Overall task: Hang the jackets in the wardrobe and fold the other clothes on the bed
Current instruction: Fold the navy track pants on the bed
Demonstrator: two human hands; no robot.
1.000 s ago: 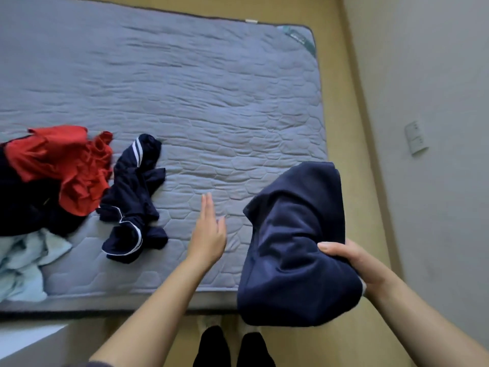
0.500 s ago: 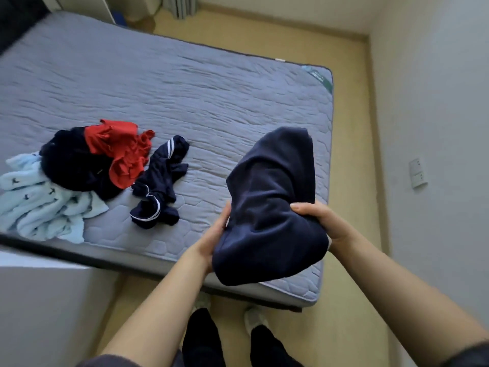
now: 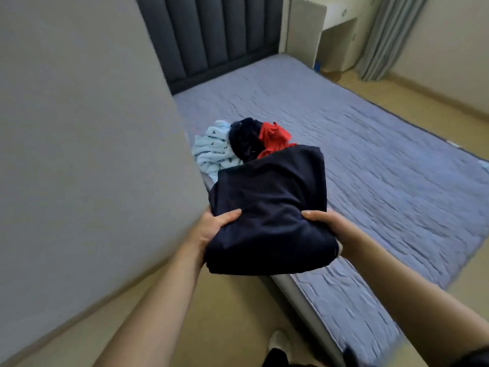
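Note:
A folded navy garment (image 3: 270,207) is held in the air over the near edge of the bed (image 3: 383,181). My left hand (image 3: 211,227) grips its left side, thumb on top. My right hand (image 3: 326,225) grips its right side the same way. Behind it on the grey quilted mattress lies a pile: a light blue fleece garment (image 3: 211,148), a dark navy garment (image 3: 244,139) and a red garment (image 3: 274,137). The navy piece with white stripes from the earlier frames is hidden.
A grey wall or panel (image 3: 79,154) fills the left side, close to my left arm. A dark padded headboard (image 3: 211,35) stands at the bed's far end. Beyond it are a pale desk (image 3: 336,30) and grey curtains (image 3: 389,35). Tan floor (image 3: 225,313) runs beside the bed.
My left hand went from open beside the folded garment to gripping it, so both hands hold it now. The view has swung left, toward the headboard and the clothes pile.

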